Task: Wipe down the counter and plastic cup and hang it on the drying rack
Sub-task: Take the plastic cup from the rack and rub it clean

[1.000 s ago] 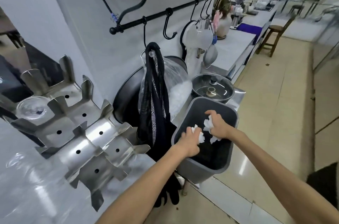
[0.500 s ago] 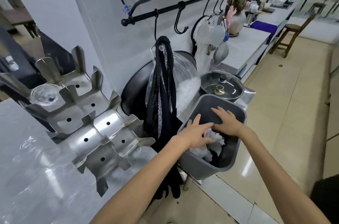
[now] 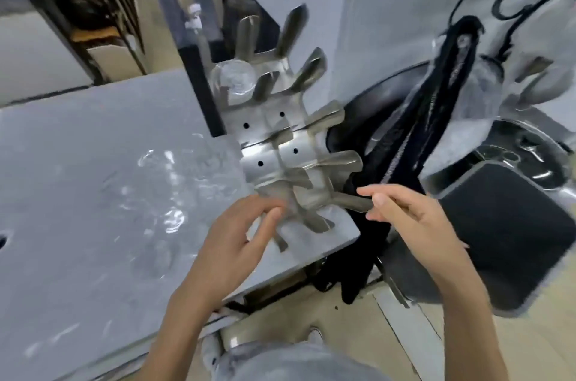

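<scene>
A clear plastic cup hangs upside down on an upper prong of the steel drying rack, which stands at the counter's right end. The grey counter fills the left of the view and shows wet, shiny streaks. My left hand hovers over the counter's right corner in front of the rack, fingers apart, holding nothing. My right hand is to the right of the rack's lower prongs, fingers loosely curled and empty. The view is blurred by motion.
A grey bin stands right of the counter, below my right hand. A black cloth hangs from a hook between rack and bin. A dark wok leans behind it, and a pot with a glass lid sits at the right.
Both hands have left the bin and the white tissue there and moved left toward the rack. The view has swung left and down onto the counter.
</scene>
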